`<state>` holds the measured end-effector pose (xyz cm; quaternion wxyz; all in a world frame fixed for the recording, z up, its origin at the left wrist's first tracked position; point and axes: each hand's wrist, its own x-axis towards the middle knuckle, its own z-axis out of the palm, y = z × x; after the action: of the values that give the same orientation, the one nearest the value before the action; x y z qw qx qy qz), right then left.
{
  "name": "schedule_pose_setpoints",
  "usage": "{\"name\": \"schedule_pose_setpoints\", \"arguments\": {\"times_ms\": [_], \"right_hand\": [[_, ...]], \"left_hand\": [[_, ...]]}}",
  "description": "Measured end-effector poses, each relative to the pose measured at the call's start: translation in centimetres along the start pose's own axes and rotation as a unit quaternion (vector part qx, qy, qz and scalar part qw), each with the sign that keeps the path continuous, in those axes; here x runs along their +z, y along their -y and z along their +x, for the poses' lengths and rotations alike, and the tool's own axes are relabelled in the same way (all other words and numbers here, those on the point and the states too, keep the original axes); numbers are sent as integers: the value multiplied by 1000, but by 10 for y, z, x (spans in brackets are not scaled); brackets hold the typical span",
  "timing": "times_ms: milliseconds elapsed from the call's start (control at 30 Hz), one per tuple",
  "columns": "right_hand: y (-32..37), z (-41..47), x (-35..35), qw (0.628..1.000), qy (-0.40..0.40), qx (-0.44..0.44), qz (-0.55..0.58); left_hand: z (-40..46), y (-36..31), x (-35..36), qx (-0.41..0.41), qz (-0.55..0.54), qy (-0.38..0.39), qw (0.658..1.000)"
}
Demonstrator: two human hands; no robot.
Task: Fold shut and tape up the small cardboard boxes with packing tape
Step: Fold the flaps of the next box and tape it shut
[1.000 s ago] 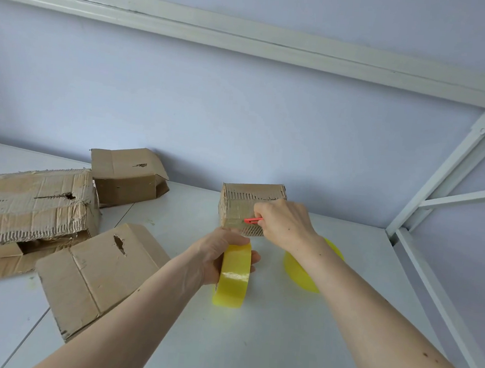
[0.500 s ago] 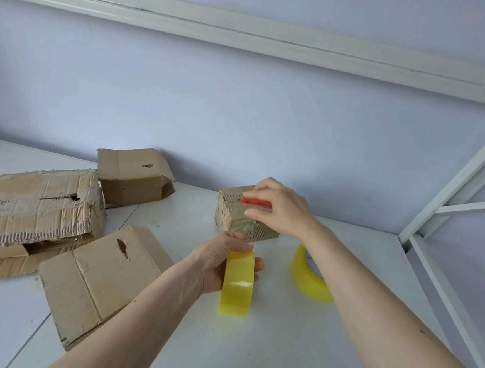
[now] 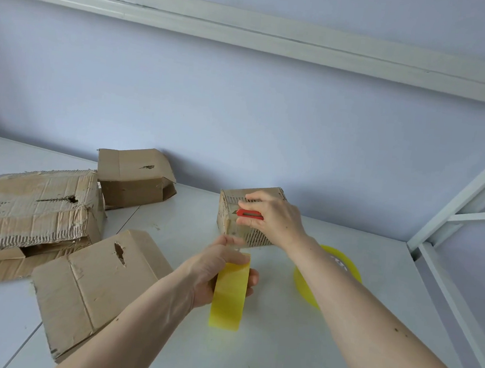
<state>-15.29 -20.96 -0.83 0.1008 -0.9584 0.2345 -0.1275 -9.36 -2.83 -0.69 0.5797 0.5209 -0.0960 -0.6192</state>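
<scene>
A small cardboard box (image 3: 250, 216) with torn, ribbed faces sits on the white table (image 3: 280, 346), near the pale wall (image 3: 241, 111) and right of centre. The person's right hand (image 3: 273, 218) reaches over it, fingers curled round a red utility knife (image 3: 249, 213) that lies level against the box's near face, its tip pointing left. Just in front of the box, the left hand (image 3: 214, 271) grips a yellow roll of packing tape (image 3: 229, 293) standing on edge, thumb on the near side and fingertips showing past the roll's right rim. A clear strip of tape seems to run from the roll up to the lower edge of the box, though it is too faint to be sure where it ends. A second yellow tape roll (image 3: 305, 287) lies on the table to the right, partly hidden behind the right forearm. On the left side of the table are three more cartons: a brown one with a punched handle hole (image 3: 91, 282) closest to the person, a large battered one (image 3: 33, 208) behind it resting on flattened cardboard, and a smaller open one (image 3: 134, 175) by the wall. A white metal frame (image 3: 460, 201) rises at the right edge of the table.
</scene>
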Motion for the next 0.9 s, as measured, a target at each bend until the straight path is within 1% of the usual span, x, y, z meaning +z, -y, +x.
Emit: {"name": "schedule_pose_setpoints", "arguments": {"times_ms": [67,167,433,533,600,667,733,833,900], "right_hand": [[1,3,0,1000,8,-3,-13],[2,4,-3,999,25,-7,-23],[12,1,7,999,-15,18,-23],[10,2,-2,998,26,48,42],[8,-3,-10,990,11,72,120],[7,-12,-17,980,-11,103,170],[9,-21,-23,970,29,128,205],[18,-33,-33,948,114,132,268],[25,-37,-33,940,170,127,268]], "left_hand": [[-4,4,1,-12,15,11,1000],[-8,9,3,-19,-3,13,1000],[-15,7,-4,0,-3,-2,1000],[-18,7,-7,20,-9,-4,1000],[-20,7,-7,33,-8,0,999],[-22,7,-6,47,-2,4,999],[-24,7,-4,58,13,4,998],[-27,7,-1,66,35,7,997],[-28,7,2,68,42,11,997]]}}
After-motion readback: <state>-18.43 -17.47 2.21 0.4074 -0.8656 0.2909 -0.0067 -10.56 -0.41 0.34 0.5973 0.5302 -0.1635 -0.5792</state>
